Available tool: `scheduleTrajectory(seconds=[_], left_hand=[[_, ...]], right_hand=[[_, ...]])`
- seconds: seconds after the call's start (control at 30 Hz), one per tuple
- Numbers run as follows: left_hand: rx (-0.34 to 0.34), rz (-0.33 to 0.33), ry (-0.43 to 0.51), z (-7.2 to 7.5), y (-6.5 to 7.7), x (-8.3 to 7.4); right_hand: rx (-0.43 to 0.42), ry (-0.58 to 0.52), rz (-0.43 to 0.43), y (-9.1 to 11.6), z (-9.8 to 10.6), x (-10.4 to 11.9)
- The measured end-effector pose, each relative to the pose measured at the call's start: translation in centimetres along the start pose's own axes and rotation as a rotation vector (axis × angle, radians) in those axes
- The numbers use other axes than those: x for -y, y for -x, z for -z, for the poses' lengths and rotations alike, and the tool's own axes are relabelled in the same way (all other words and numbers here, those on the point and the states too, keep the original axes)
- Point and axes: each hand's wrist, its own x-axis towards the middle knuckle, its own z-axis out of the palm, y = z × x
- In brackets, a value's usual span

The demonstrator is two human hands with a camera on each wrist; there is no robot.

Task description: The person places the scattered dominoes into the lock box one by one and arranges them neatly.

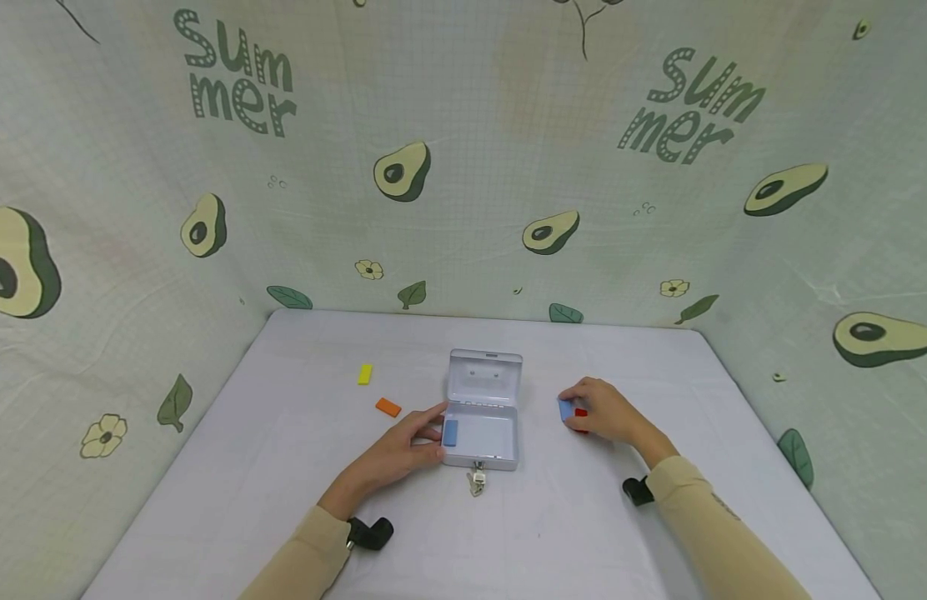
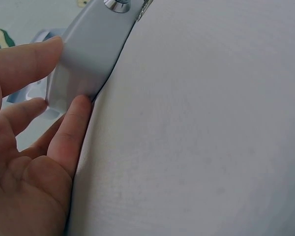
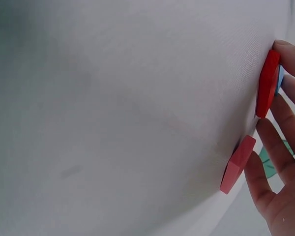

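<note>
A small grey-white metal box (image 1: 478, 460) stands on the table with its lid (image 1: 484, 379) raised. Inside, at the left, lies a blue block (image 1: 450, 432). My left hand (image 1: 398, 450) holds the box's left side, thumb near the front corner and fingertips along the wall (image 2: 88, 64). To the box's right, my right hand (image 1: 604, 410) pinches another blue block (image 1: 565, 409) between thumb and index finger. Beside it is a red block (image 3: 268, 83), close to the thumb. A second red block (image 3: 238, 164) lies by the other fingertips. The palm partly hides these red blocks from above.
Left of the box lie a yellow block (image 1: 365, 374) and an orange block (image 1: 388, 407). Keys (image 1: 476, 481) hang from the lock at the box's front. A printed cloth wall (image 1: 463, 275) encloses the table's back and sides.
</note>
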Motion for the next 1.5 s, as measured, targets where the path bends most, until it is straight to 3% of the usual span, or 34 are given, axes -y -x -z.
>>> scheduleTrajectory(seconds=[0.37,0.6,1.5], left_hand=[[-0.001,0.006,-0.002,0.0,-0.1,0.1],[0.002,-0.005,-0.006,0.1,-0.1,0.1],[-0.009,0.029,-0.012,-0.1,-0.3,0.7]], right_hand=[[-0.022,-0.017,-0.006,0.0,0.4,1.4],[-0.022,-0.014,-0.054,-0.3,0.6,2.4],[-0.085,-0.014,-0.046,-0.2,1.2,6.3]])
